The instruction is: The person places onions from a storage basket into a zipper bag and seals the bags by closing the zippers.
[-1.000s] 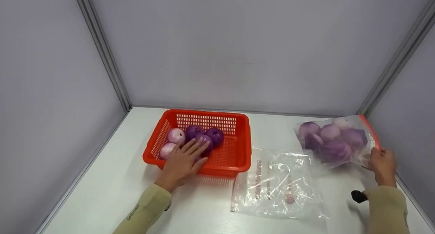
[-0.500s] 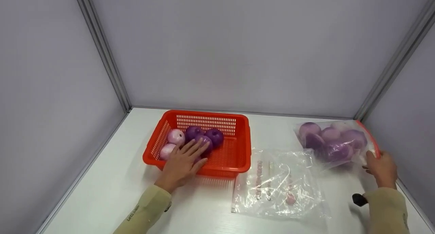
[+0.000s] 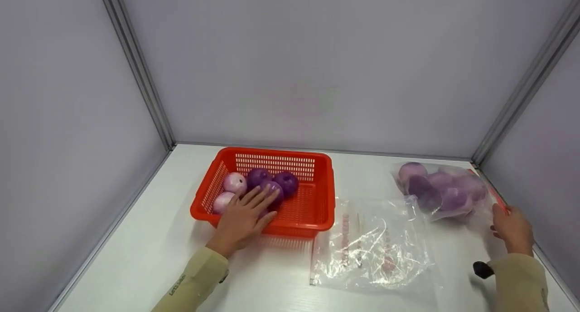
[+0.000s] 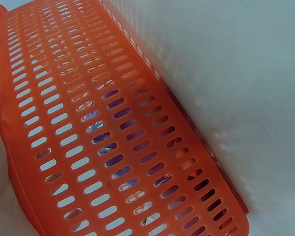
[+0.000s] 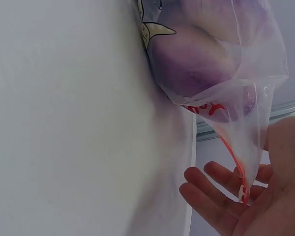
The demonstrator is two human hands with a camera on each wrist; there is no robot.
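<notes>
In the head view, my left hand reaches over the near rim of a red plastic basket. Its straight, spread fingers rest on purple onions; paler onions lie at the basket's left side. The left wrist view shows mainly the basket's slotted outer wall. At far right, my right hand holds the red-edged mouth of a clear zip bag between thumb and forefinger, the other fingers loosely extended. Several purple onions fill the bag, which lies on the table.
A flat clear plastic bag with red print lies on the white table, right of the basket. Pale panels enclose the back and both sides, with the right panel close to my right hand.
The zip bag's red-edged mouth has swung down and back, and its onions have settled lower. My right hand has shifted slightly right and toward me. The left hand stays put.
</notes>
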